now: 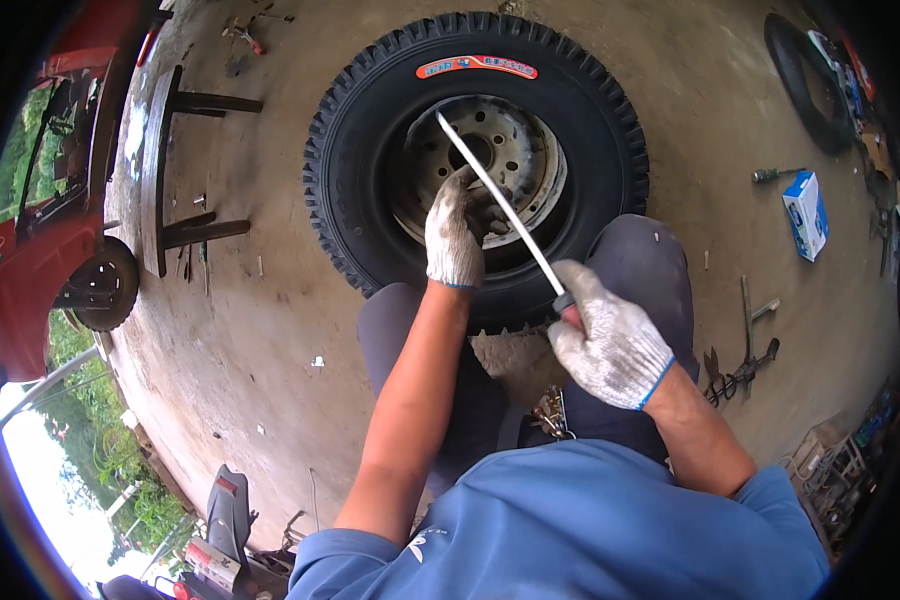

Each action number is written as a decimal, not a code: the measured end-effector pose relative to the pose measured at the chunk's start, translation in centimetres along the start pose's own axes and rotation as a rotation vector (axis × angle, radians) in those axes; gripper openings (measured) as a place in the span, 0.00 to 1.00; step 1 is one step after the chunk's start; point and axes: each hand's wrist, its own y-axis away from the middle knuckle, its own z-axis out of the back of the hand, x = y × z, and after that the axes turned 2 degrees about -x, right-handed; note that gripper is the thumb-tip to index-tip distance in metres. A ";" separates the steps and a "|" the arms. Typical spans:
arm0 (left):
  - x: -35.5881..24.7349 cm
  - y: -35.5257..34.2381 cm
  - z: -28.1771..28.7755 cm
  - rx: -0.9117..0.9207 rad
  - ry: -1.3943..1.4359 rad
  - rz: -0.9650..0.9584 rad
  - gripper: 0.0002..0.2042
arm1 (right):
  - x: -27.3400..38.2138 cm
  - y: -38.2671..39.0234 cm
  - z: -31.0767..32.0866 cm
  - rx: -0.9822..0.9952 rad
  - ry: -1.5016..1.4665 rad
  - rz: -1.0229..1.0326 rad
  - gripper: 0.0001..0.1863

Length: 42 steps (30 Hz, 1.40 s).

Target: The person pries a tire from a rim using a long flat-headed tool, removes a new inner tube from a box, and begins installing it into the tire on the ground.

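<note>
My right hand, in a stained white knit glove, is closed on the red and dark handle of a long pale metal bar. The bar slants up-left across a scuffed wheel rim, its tip near the rim's upper-left edge. My left hand, also gloved, is at the rim's lower middle, just left of the bar, with curled, dirty fingertips partly hidden; what they grip is unclear. The rim sits inside a large knobby black tyre with a red label, lying flat between my knees.
A red vehicle and dark wooden frame are left. An inner tube, blue-white box and metal tools lie right on the concrete floor. A dark motorbike part is lower left; clutter is lower right.
</note>
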 end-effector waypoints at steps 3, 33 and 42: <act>-0.3 -0.4 -0.5 -0.270 0.002 0.187 0.19 | -1.2 -0.3 -2.5 0.131 -0.097 -0.065 0.33; -6.0 -3.1 5.0 -0.595 -0.638 0.124 0.15 | -0.2 -10.9 -1.2 -0.066 0.163 0.899 0.16; -22.4 -15.6 4.4 -0.131 -1.583 -0.770 0.31 | 8.4 -16.2 -1.1 -0.101 -0.041 0.812 0.11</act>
